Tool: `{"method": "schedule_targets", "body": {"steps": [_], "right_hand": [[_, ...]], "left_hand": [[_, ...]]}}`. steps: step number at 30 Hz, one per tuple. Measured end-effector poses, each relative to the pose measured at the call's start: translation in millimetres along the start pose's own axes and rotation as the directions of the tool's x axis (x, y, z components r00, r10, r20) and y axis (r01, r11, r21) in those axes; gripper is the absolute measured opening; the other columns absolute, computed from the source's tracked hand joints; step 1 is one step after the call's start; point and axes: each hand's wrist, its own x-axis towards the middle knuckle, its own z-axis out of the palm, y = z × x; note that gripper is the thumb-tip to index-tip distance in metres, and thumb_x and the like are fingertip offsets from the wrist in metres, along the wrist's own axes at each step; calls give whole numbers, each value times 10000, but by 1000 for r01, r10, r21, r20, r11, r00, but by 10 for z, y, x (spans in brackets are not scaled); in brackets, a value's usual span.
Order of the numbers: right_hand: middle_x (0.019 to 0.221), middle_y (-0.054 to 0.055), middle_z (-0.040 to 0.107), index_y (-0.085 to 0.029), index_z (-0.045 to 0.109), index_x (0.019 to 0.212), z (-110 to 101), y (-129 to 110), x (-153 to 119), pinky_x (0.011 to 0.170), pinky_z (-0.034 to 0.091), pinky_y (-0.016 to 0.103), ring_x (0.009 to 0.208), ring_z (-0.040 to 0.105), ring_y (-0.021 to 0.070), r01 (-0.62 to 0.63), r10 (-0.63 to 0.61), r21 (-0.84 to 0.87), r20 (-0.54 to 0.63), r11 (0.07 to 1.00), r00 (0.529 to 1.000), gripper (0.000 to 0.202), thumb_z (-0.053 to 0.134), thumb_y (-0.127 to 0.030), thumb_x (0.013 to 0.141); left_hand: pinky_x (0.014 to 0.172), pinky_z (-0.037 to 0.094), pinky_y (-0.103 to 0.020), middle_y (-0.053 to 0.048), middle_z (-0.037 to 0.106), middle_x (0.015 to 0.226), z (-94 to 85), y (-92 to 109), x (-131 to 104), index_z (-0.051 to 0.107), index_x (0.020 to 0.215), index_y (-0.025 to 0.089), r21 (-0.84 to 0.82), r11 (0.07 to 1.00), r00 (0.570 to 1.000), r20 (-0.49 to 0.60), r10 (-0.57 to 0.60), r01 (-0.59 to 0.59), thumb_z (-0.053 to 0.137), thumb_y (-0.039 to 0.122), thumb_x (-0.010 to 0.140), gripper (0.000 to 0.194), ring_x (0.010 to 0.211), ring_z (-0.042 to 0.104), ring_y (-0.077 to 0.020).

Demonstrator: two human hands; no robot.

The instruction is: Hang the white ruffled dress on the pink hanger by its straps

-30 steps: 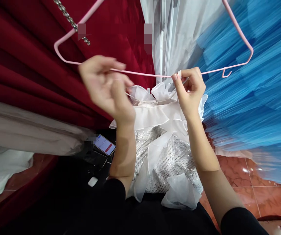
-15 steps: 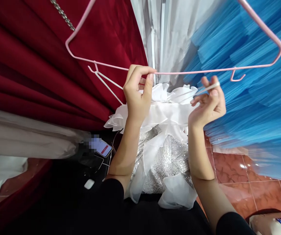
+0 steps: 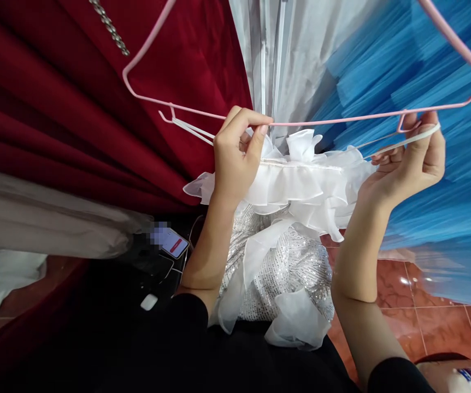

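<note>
The strap (image 3: 397, 146) appears to be in the step of being fitted to the hook (image 3: 401, 122) at the hanger's (image 3: 342, 119) 3 o'clock end (the dress (image 3: 293, 267) is at 6 o'clock, below); the next move calls for its loop to be seated there. The hanger is pinched in the left hand (image 3: 237, 150), and the strap is held taut across the right hand's (image 3: 405, 169) partly spread fingers.

The hanger (image 3: 334, 119) is pink, the dress (image 3: 287, 254) silver-white.

Blk short slvs (image 3: 397, 376) on L & R arms, forearms (image 3: 211, 245) & hands (image 3: 237, 147) bare.
</note>
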Motion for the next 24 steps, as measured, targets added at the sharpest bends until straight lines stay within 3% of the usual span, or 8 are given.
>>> {"method": "schedule_targets", "body": {"steps": [3,7,14,16,18,20,22,24], "right_hand": [[674,41,713,-200,749,768,30,19,62,306,259,247,353,479,66,-77,75,22,67,997,995,111,677,-282,749],[603,-10,634,-227,584,657,1,60,146,317,272,225,350,496,54,-242,262,-185,94,952,960,178,539,-89,760],[754,-18,533,-214,615,778,215,-363,-61,433,342,241,506,471,36,88,-91,25,132,996,987,192,523,-45,782],[1009,35,628,-244,671,987,365,-488,-213,509,446,238,837,634,115,111,-98,-14,369,994,924,253,549,-104,815],[1275,28,590,-311,611,1211,499,-499,-372,609,529,231,1101,603,158,122,4,-136,682,983,731,388,579,-184,845],[1307,18,564,-351,553,1286,588,-396,-519,651,559,229,1046,605,145,153,133,-247,841,957,524,421,584,-263,875],[1193,29,577,-339,577,1247,625,-247,-637,655,570,252,923,600,133,183,145,-270,851,945,504,352,555,-302,898],[1153,42,562,-324,595,1219,622,-135,-716,701,581,291,924,590,145,200,106,-264,814,944,571,313,523,-307,915]], "left_hand": [[630,463,-293,-58,587,940,-42,-39,7,704,952,234,3,1000,1000,5,-1,1,616,342,934,140,742,565,-164],[617,444,-290,-56,593,936,-87,-82,25,712,937,237,17,999,1000,-4,-28,28,653,315,906,103,705,538,-158],[651,447,-303,-51,583,936,-39,-113,36,701,933,236,-18,1000,999,-27,-19,19,641,327,919,109,725,551,-161],[649,449,-301,-52,584,940,-14,-112,39,691,943,232,-28,1000,1000,-26,8,-9,623,312,934,104,745,565,-160],[635,448,-297,-55,589,936,-4,-105,43,681,960,219,-25,998,998,-25,61,-62,603,276,950,97,765,578,-157],[624,446,-295,-64,597,943,-13,-78,39,676,979,206,-12,996,996,-12,93,-93,576,238,963,107,793,590,-159],[629,455,-295,-71,608,991,-34,-30,11,674,1020,213,-14,997,996,42,76,-75,556,220,968,129,844,605,-170],[635,473,-294,-67,609,1099,-60,14,-49,657,1097,244,-38,998,994,93,48,-45,565,223,960,167,842,611,-166]]}}
